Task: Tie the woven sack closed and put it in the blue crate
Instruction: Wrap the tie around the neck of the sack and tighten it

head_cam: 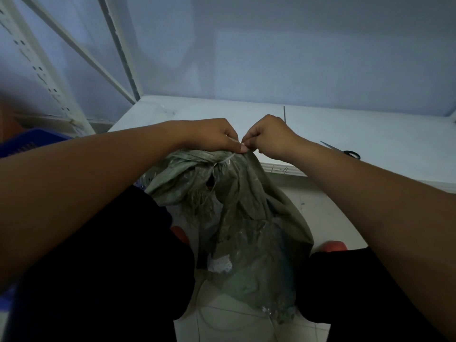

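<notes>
Pale wall behind a white shelf (320, 124). Curled fingers of left hand (212, 137) and right hand (269, 137) pinch a white string (228, 157) around the gathered neck of a sack (246, 218), at the shelf's front edge. Sack stands upright below it, neck up, between the knees. Crate (32, 139) left of the shelf; scissors (345, 150) on its right part.

Grey-green woven sack (246, 218) stands upright on the tiled floor (234, 324), crumpled and slack-sided, its neck bunched tight at the top. A pale string (225, 159) crosses that gathered neck, and frayed threads dangle just below. Off to the left, the blue crate (27, 141) shows only a corner, apart from the sack.
</notes>
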`<state>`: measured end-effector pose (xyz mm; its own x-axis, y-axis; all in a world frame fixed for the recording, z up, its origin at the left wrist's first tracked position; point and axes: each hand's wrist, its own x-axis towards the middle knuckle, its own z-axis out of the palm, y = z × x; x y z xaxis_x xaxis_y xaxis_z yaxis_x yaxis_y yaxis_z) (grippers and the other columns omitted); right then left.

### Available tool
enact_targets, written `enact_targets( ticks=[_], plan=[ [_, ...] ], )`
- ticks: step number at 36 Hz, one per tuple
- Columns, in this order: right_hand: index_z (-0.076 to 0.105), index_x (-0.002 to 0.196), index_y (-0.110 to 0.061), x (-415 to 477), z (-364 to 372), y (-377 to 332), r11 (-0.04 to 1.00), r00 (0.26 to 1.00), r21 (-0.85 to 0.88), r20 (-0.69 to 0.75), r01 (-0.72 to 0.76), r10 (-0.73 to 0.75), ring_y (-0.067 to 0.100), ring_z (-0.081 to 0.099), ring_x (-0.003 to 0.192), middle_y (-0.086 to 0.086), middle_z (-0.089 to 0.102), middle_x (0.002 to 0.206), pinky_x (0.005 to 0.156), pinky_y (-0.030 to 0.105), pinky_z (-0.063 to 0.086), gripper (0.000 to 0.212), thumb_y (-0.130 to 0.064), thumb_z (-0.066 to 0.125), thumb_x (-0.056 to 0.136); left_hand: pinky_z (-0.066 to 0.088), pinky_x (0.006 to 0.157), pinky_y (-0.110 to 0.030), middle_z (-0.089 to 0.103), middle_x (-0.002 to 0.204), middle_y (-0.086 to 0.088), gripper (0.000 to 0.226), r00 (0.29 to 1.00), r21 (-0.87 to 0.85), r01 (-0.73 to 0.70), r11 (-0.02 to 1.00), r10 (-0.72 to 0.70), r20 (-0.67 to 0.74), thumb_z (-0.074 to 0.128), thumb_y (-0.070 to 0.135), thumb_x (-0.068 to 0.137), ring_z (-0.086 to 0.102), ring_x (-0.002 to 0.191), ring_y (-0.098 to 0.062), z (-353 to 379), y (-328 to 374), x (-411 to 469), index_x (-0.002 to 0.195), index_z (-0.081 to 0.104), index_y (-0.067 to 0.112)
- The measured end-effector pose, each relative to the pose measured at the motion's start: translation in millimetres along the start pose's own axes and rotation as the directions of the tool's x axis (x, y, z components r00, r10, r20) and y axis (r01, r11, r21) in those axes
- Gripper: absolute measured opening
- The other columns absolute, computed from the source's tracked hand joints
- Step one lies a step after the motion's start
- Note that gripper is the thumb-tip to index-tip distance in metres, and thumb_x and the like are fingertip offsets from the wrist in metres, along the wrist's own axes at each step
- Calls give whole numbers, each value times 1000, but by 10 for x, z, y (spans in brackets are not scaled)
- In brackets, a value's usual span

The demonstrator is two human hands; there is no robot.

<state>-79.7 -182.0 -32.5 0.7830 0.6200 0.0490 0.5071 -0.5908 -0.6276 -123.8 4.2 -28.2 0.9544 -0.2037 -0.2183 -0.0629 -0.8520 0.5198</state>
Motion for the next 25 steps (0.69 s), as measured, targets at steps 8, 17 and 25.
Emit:
enact_targets(
  ticks=[8,17,25],
  plan=[
    [83,89,-12,-17,-4,-60,999,1000,-47,-30,3,-4,9,64,66,-10,66,64,66,21,50,19,-1,68,86,43,69,-30,65,68,2,50,996,26,74,997,-76,51,75,62,76,57,64,-10,-28,20,-42,74,72,12],
    [81,78,-9,-23,-13,-89,998,996,6,-73,-56,56,18,69,64,-5,68,61,44,12,47,18,2,68,83,51,78,-31,73,85,6,38,989,135,106,985,-118,86,80,60,72,67,78,-11,-40,82,-74,89,72,27],
    [79,82,-2,-46,9,-101,998,999,-48,-39,-33,31,-1,57,59,-10,63,63,66,23,51,17,4,63,86,50,91,-35,66,106,8,58,918,479,189,857,-327,223,92,41,62,61,100,-18,-110,200,-84,111,65,27]
  ],
)
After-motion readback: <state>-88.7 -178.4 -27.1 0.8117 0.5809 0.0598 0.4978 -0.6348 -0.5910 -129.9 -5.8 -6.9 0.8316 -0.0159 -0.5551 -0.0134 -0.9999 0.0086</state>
